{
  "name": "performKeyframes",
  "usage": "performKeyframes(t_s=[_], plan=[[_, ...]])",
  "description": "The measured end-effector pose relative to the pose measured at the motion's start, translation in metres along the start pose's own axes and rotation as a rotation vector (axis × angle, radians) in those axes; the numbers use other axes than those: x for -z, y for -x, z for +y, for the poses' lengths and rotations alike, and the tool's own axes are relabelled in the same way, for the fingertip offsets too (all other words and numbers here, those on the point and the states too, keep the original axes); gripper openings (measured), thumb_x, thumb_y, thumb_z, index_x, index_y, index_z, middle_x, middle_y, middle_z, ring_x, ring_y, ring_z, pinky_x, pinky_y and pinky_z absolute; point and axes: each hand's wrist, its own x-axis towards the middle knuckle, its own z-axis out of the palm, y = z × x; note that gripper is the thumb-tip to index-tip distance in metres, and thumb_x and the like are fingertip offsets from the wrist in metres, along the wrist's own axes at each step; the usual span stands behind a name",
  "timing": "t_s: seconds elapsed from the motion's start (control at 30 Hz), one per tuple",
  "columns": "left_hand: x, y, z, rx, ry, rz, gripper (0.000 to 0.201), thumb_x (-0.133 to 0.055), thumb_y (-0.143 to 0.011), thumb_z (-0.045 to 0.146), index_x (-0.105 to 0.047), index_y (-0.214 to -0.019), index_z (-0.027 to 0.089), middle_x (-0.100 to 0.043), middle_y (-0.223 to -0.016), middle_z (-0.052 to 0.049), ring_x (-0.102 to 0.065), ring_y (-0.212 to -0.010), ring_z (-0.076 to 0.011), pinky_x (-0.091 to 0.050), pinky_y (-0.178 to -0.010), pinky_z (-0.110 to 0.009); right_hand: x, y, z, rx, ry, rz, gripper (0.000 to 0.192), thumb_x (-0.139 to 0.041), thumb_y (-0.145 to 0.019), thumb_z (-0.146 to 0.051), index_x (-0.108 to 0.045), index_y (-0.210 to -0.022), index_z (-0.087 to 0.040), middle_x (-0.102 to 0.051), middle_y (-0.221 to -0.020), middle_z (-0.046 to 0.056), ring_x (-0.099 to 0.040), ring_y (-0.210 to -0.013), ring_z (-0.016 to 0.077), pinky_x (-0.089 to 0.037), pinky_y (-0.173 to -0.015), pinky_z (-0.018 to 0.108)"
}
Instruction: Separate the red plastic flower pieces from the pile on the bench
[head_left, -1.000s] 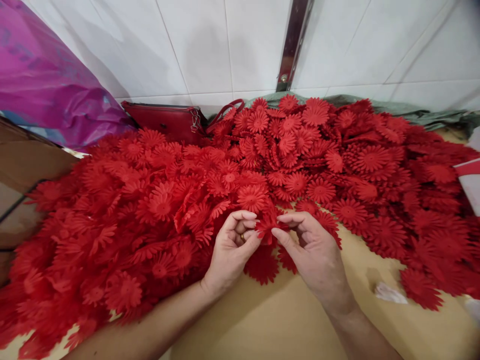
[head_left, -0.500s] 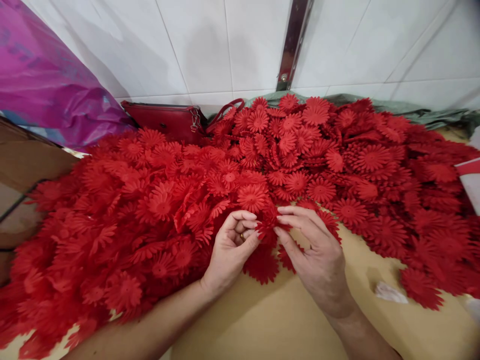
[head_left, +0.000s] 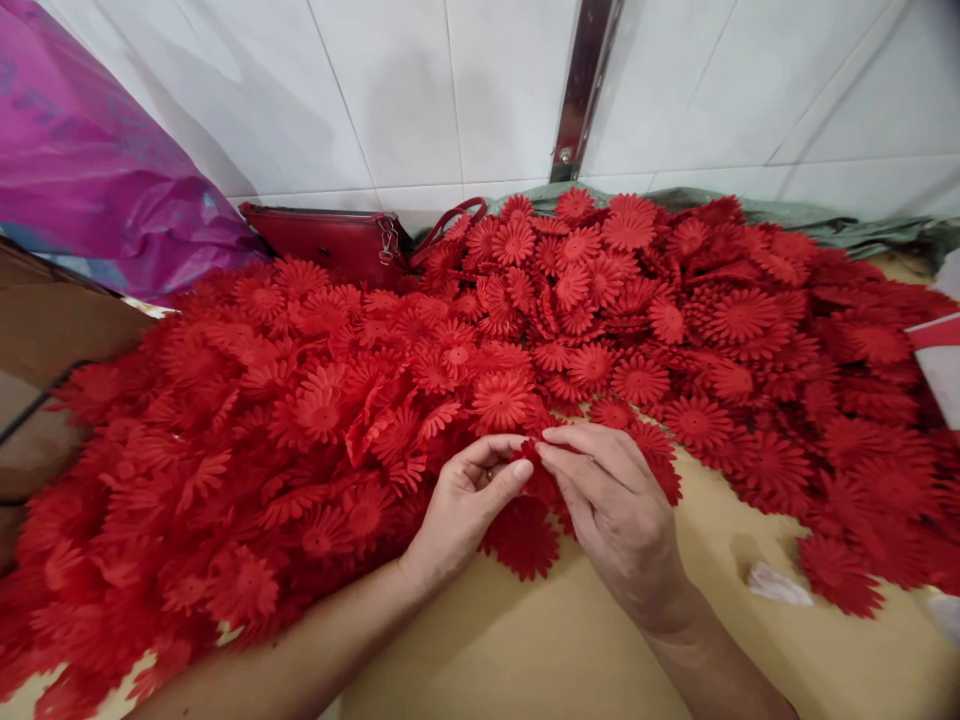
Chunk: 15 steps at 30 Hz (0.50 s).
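Between my two hands is a red artificial flower piece (head_left: 529, 453), mostly covered by fingers. My left hand (head_left: 474, 490) pinches its left side between thumb and fingers. From the right, my right hand (head_left: 619, 490) closes its fingertips on the same piece. Just beneath them, a layered red petal piece (head_left: 525, 540) rests on the tabletop. Around and behind both hands spreads a heap of red daisy-like petal pieces (head_left: 322, 405), some with a small hole in the middle.
A red handbag (head_left: 330, 240) lies behind the heap against the tiled wall (head_left: 510, 90). At the left stand a purple plastic bag (head_left: 112, 150) and a cardboard box (head_left: 60, 320). A crumpled white scrap (head_left: 780, 585) lies on the tan table (head_left: 570, 640) at right.
My hands have drawn closer together around the flower piece, and the right fingers have moved left over it. Less of the piece shows now. The heap looks the same.
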Motion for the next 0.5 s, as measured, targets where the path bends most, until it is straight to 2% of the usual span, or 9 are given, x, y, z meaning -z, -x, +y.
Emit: performKeyframes(t_s=[0.1,0.2,0.37,0.5], plan=[[-0.0016,-0.0011,-0.0002,0.027,-0.009,-0.006,0.02,-0.082,-0.082,0.035,-0.076,-0.089,0.017,-0.068,-0.081,0.001,-0.06,-0.071,-0.0059,-0.055,-0.071,-0.016,0.0016,0.0009,-0.0001,0.036,0.056,0.024,0.028,-0.07,-0.084,0.002,-0.071,-0.108,-0.014,-0.073,-0.106,0.014,-0.063,-0.103,0.0244,-0.058,-0.09,0.043],[-0.0027,-0.0008,-0.0007,0.036,0.022,0.006,0.018,-0.082,-0.082,0.033,-0.075,-0.084,0.017,-0.066,-0.076,0.003,-0.058,-0.066,-0.0042,-0.053,-0.067,-0.013,0.0019,0.0036,-0.0006,0.063,0.079,0.046,0.027,-0.071,-0.083,0.002,-0.072,-0.106,-0.013,-0.072,-0.103,0.014,-0.063,-0.1,0.0238,-0.058,-0.088,0.041],[-0.0041,0.0033,0.0015,0.087,0.069,-0.029,0.025,-0.087,-0.076,0.034,-0.076,-0.093,0.019,-0.069,-0.076,0.003,-0.064,-0.069,-0.0056,-0.056,-0.073,-0.017,0.0011,0.0055,-0.0008,0.0,0.047,0.039,0.022,-0.068,-0.087,0.001,-0.069,-0.105,-0.011,-0.072,-0.103,0.014,-0.069,-0.095,0.0198,-0.058,-0.09,0.036],[-0.0055,0.0045,0.0039,0.091,0.058,-0.043,0.032,-0.092,-0.07,0.028,-0.077,-0.096,0.019,-0.072,-0.071,0.003,-0.064,-0.064,-0.0045,-0.053,-0.068,-0.013,0.0,0.002,0.0026,-0.054,0.042,0.033,0.016,-0.064,-0.092,-0.004,-0.067,-0.104,-0.014,-0.075,-0.1,0.011,-0.073,-0.095,0.0188,-0.058,-0.092,0.032]])
